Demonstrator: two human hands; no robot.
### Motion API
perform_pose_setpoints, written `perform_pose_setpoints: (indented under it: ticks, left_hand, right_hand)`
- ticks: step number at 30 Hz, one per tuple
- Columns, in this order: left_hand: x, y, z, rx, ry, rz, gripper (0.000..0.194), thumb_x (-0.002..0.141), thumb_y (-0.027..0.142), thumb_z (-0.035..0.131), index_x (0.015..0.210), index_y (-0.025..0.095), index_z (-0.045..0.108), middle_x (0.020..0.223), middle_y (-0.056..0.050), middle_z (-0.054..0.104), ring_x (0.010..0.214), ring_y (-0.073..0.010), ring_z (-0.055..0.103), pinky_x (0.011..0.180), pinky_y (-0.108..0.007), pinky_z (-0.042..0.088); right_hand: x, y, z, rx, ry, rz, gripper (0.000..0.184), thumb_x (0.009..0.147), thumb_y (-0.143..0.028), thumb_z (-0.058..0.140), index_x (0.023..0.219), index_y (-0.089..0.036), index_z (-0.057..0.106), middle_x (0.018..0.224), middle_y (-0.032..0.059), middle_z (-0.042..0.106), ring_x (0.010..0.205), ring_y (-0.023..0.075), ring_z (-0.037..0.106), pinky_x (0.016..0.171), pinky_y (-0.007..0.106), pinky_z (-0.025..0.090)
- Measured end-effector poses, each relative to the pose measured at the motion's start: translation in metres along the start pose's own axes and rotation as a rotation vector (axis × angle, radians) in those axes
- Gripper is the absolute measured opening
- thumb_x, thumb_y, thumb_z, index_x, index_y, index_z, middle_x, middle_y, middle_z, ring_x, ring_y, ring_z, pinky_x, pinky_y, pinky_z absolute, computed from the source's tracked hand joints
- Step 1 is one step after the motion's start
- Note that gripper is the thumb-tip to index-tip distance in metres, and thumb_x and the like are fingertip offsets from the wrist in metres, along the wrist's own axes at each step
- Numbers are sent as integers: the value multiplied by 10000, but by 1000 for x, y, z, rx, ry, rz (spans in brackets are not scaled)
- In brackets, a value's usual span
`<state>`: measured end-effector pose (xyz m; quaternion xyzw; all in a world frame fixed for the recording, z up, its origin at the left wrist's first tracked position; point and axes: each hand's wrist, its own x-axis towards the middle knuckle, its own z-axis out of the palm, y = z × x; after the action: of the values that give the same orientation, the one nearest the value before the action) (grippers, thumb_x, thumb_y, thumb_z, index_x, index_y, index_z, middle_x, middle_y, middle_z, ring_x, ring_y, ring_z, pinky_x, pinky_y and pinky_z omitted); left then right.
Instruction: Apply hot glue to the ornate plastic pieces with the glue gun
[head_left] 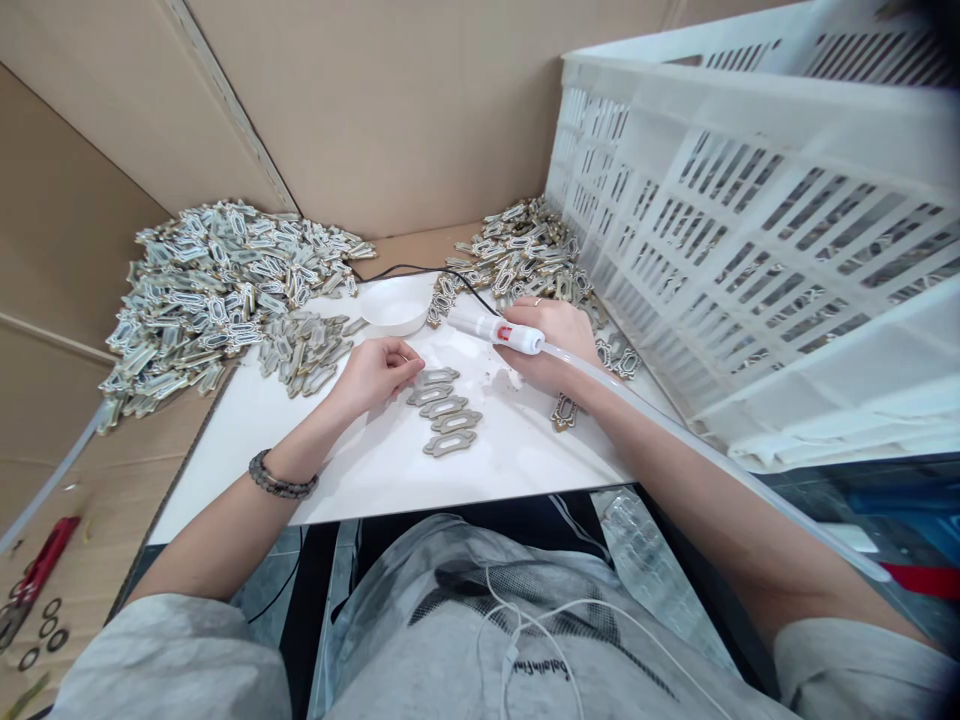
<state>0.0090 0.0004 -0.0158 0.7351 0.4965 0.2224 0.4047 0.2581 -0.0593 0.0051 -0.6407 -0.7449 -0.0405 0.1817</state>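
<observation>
My right hand point(559, 335) is wrapped round a white dispensing syringe point(517, 336) with a red mark on its collar. A clear hose point(637, 392) runs from it along my right forearm. My left hand point(381, 372) has thumb and fingers pinched together; whatever is between them is too small or hidden to make out. Just right of those fingertips, several grey metal frame plates point(450, 412) lie in a slanting row on the white board point(360, 470). Behind them stands a shallow white dish point(396, 308). A darker patterned plate point(564, 412) lies below my right wrist.
Large heaps of similar plates point(217, 290) fill the back left, with a smaller grey pile point(304, 350) in front. Another heap point(521, 250) sits back right beside a tall white slatted crate point(742, 200). A black cable point(420, 267) crosses behind the dish. Cardboard walls enclose the back.
</observation>
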Motion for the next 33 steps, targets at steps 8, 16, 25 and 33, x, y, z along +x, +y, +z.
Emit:
perform_pose_setpoints:
  ticks: [8,16,25,33]
  left_hand:
    - [-5,10,-5,140,-14,29,242,759,387,641,823,155,660,574,1,634,440,-102,469,468,-212,341]
    - [-5,14,-4,232,-48,62,216,767,376,649,783,166,700,529,21,594,468,-108,458,498,-222,315]
    - [-8,18,-7,17,-27,6,206,749,341,689,791,141,662,584,-12,641,457,-111,550,473,-211,412]
    - [-15,21,-1,-60,-102,3,191,759,302,723,825,130,673,634,-48,702,577,-155,674,578,-236,535]
  right_hand:
    - [0,-1,-1,9,-3,12,197,879,-354,486,744,-265,599,924,45,695,843,224,652,556,329,296]
    - [0,-1,0,-5,-2,18,191,868,-347,487,754,-248,603,920,35,690,826,201,638,550,310,267]
    - [1,0,-1,-1,3,11,185,865,-351,498,734,-250,579,911,37,691,815,209,641,544,319,260]
    - [0,1,1,0,15,7,181,861,-346,498,743,-249,594,905,47,687,807,218,639,544,317,263]
